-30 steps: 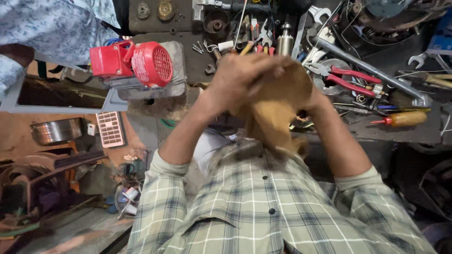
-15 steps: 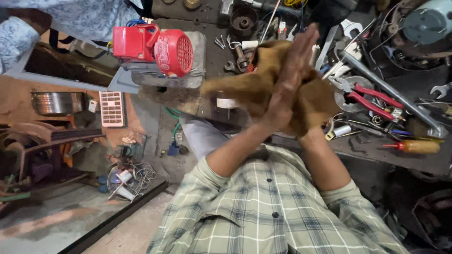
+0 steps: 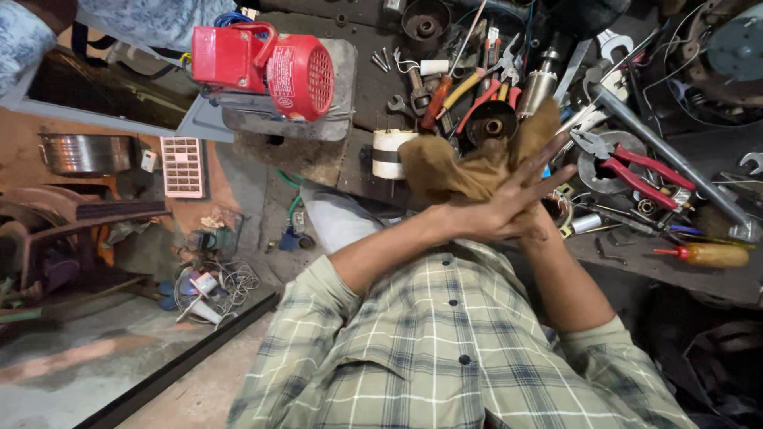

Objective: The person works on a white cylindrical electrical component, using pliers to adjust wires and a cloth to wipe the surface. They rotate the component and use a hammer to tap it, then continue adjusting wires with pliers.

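1. Head view: both hands meet in front of the chest, pressed around a brown rag (image 3: 457, 171).
2. Left hand (image 3: 509, 208) lies on top, fingers (image 3: 548, 176) spread wide and flat against the cloth.
3. Right hand (image 3: 534, 230) is mostly hidden under the left one and the rag; how far it is closed cannot be told, though it touches the cloth from below.
4. Rag bunches up between the palms, one end sticking up toward the bench (image 3: 715, 151), the other bulging to the left near a white coil (image 3: 389, 152).
5. Both forearms come out of rolled checked shirt (image 3: 445, 357) sleeves.
6. Beyond the hands, the dark bench is strewn with tools: red-handled pliers (image 3: 632, 168), a long steel bar (image 3: 664, 151), an orange-handled screwdriver (image 3: 703, 254), spanners and small metal parts.
7. Left of the bench, a red motor (image 3: 266, 67) sits on a grey slab, well apart from the hands.
8. Farther left, a steel pot (image 3: 83, 152) stands on the floor, with a tangle of wire (image 3: 218, 282) nearby.
9. Another person's blue patterned sleeve (image 3: 24, 36) shows in the top left corner.
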### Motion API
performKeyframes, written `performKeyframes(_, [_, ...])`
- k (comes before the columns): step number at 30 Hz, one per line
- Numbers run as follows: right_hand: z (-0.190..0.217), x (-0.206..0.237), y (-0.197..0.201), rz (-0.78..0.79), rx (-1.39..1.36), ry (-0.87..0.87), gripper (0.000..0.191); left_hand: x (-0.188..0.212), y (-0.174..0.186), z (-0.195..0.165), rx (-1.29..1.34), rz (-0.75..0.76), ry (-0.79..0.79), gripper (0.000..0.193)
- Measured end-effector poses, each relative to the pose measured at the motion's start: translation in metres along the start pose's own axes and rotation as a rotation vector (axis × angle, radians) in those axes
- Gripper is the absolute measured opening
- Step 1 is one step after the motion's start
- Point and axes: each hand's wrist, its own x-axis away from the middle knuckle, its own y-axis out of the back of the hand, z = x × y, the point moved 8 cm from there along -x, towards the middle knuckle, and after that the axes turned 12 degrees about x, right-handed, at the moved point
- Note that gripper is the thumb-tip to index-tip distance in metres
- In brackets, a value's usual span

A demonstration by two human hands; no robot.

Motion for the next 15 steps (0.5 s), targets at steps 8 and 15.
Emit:
performKeyframes(8, [-0.041,-0.036,0.025,-0.082,-0.036,-0.111,0.037,0.009,0.045,0.02,-0.865,0.101,0.581,0.118])
performKeyframes(15, [-0.071,-0.044,0.045,-0.099,0.029,-0.252,0.031,0.03,0.025,0.018,-0.792,0.002,0.419,0.121])
